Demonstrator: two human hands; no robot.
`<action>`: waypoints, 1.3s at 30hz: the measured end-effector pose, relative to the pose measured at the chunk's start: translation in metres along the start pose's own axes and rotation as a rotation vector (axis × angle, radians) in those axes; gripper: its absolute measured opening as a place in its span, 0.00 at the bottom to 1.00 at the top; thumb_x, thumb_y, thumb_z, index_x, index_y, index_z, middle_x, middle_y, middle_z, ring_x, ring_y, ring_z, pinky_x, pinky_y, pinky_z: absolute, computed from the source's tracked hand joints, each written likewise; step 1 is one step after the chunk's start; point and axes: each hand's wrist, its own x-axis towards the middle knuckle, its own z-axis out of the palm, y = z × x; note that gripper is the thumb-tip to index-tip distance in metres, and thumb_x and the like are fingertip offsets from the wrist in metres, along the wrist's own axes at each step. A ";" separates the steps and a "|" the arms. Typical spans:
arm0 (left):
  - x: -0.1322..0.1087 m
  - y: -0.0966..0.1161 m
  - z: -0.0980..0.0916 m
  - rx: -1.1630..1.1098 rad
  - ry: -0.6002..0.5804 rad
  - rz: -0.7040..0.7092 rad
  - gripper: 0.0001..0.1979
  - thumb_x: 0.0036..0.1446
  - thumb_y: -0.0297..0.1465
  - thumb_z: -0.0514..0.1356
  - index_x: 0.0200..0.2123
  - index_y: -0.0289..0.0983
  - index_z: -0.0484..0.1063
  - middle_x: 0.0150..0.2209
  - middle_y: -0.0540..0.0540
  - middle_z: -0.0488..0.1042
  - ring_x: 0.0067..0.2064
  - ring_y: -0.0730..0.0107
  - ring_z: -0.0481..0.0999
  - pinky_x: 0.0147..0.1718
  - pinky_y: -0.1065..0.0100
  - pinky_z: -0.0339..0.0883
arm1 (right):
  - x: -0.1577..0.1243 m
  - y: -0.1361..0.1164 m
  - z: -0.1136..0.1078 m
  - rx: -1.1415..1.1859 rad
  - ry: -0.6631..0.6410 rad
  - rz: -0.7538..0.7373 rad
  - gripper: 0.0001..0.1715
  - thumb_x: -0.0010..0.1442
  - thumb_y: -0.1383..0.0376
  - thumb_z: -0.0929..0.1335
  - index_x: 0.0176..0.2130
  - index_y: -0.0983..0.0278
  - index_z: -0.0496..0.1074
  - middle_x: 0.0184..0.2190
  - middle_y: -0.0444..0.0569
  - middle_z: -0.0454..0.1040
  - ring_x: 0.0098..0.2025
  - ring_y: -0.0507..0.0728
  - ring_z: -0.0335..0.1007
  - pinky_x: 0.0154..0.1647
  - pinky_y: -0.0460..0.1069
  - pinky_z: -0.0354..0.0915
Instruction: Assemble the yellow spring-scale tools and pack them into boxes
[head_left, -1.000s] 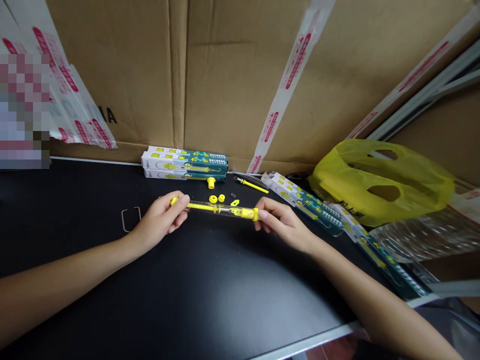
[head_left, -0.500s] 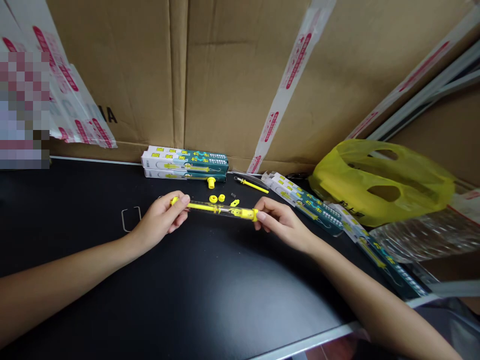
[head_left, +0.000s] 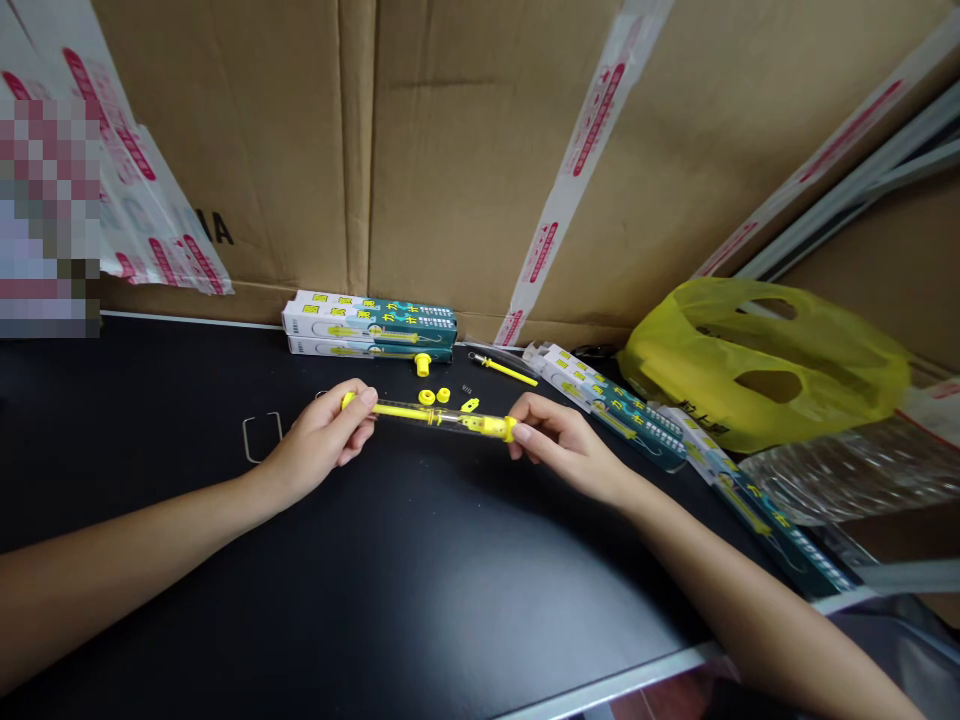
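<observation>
A clear tube with yellow parts inside (head_left: 450,420) is held level above the black table (head_left: 420,570). My left hand (head_left: 334,425) pinches its left end, and my right hand (head_left: 551,440) grips the yellow cap at its right end. Just behind the tube lie a yellow ring (head_left: 427,397), a smaller yellow ring (head_left: 444,395), a flat yellow piece (head_left: 470,405) and a small spring (head_left: 466,389). Farther back are a yellow cap (head_left: 423,365) and a yellow rod with a metal hook (head_left: 510,372). A bent metal wire (head_left: 246,440) lies left of my left hand.
Two stacked printed boxes (head_left: 371,325) stand against the cardboard (head_left: 465,180) at the back. To the right are another printed box (head_left: 615,405), a further one (head_left: 750,495), a yellow plastic bag (head_left: 765,370) and clear plastic wrapping (head_left: 825,475).
</observation>
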 end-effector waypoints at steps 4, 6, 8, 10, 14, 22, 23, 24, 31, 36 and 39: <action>0.001 0.001 0.001 0.009 0.003 0.004 0.16 0.63 0.43 0.50 0.28 0.39 0.56 0.19 0.58 0.57 0.17 0.82 0.54 0.14 0.79 0.47 | 0.000 0.001 0.001 0.003 -0.004 0.007 0.16 0.65 0.54 0.63 0.32 0.64 0.63 0.25 0.44 0.68 0.26 0.50 0.61 0.27 0.45 0.59; 0.000 0.003 0.001 0.013 0.004 0.008 0.16 0.63 0.43 0.51 0.28 0.38 0.56 0.18 0.58 0.57 0.17 0.83 0.54 0.14 0.79 0.47 | 0.000 0.002 0.001 0.004 -0.012 0.012 0.16 0.65 0.54 0.63 0.32 0.64 0.64 0.25 0.44 0.68 0.26 0.50 0.61 0.27 0.45 0.59; 0.000 0.004 0.002 0.020 0.004 0.010 0.16 0.62 0.42 0.52 0.27 0.38 0.56 0.18 0.58 0.58 0.17 0.83 0.54 0.15 0.79 0.47 | 0.000 0.003 0.001 0.002 -0.019 0.017 0.16 0.65 0.54 0.63 0.33 0.64 0.64 0.25 0.44 0.68 0.26 0.50 0.61 0.27 0.45 0.59; 0.000 0.005 0.002 0.024 0.005 0.012 0.17 0.62 0.42 0.52 0.27 0.38 0.57 0.18 0.58 0.58 0.17 0.83 0.54 0.15 0.79 0.47 | 0.001 0.004 0.001 -0.001 -0.021 0.019 0.16 0.65 0.54 0.63 0.33 0.64 0.64 0.25 0.44 0.68 0.26 0.50 0.62 0.27 0.45 0.59; 0.000 0.005 0.002 0.033 0.011 0.012 0.17 0.62 0.42 0.52 0.27 0.38 0.57 0.18 0.57 0.58 0.17 0.83 0.54 0.15 0.79 0.47 | 0.001 0.004 0.001 -0.010 -0.019 0.020 0.16 0.65 0.54 0.63 0.33 0.64 0.64 0.25 0.44 0.68 0.26 0.50 0.62 0.27 0.45 0.59; -0.002 0.006 0.001 0.046 0.014 0.019 0.17 0.62 0.42 0.52 0.27 0.38 0.58 0.18 0.57 0.59 0.17 0.82 0.54 0.15 0.79 0.48 | 0.001 0.004 0.001 -0.011 -0.020 0.019 0.16 0.65 0.54 0.63 0.33 0.64 0.64 0.25 0.44 0.68 0.26 0.50 0.62 0.27 0.45 0.59; -0.002 0.006 0.001 0.047 0.016 0.018 0.17 0.62 0.42 0.52 0.27 0.38 0.58 0.18 0.57 0.59 0.17 0.82 0.54 0.14 0.79 0.48 | 0.001 0.004 0.001 -0.011 -0.021 0.020 0.16 0.65 0.54 0.63 0.33 0.64 0.64 0.25 0.44 0.68 0.26 0.50 0.62 0.27 0.45 0.59; -0.002 0.006 0.001 0.049 0.018 0.017 0.17 0.62 0.42 0.52 0.26 0.38 0.58 0.18 0.57 0.59 0.17 0.82 0.54 0.14 0.79 0.48 | 0.001 0.004 0.001 -0.013 -0.022 0.022 0.16 0.65 0.54 0.63 0.33 0.64 0.64 0.25 0.44 0.68 0.26 0.50 0.62 0.27 0.45 0.59; -0.001 0.006 0.001 0.042 0.025 0.020 0.16 0.61 0.42 0.53 0.27 0.38 0.58 0.18 0.57 0.58 0.17 0.82 0.54 0.14 0.78 0.47 | 0.000 0.005 0.001 -0.050 -0.026 0.025 0.17 0.65 0.54 0.62 0.33 0.64 0.64 0.25 0.44 0.68 0.26 0.50 0.62 0.26 0.45 0.59; -0.001 0.007 0.001 0.050 0.019 0.022 0.16 0.62 0.42 0.52 0.26 0.38 0.58 0.18 0.57 0.59 0.17 0.82 0.54 0.15 0.79 0.47 | 0.000 0.005 0.001 -0.042 -0.028 0.022 0.16 0.65 0.54 0.62 0.33 0.64 0.64 0.25 0.44 0.68 0.26 0.50 0.62 0.27 0.45 0.60; -0.001 0.008 0.002 0.054 0.021 0.021 0.16 0.62 0.42 0.52 0.26 0.38 0.57 0.18 0.57 0.58 0.17 0.82 0.54 0.14 0.79 0.47 | 0.000 0.005 0.001 -0.049 -0.025 0.023 0.17 0.65 0.53 0.62 0.33 0.64 0.64 0.25 0.44 0.68 0.26 0.50 0.62 0.26 0.45 0.60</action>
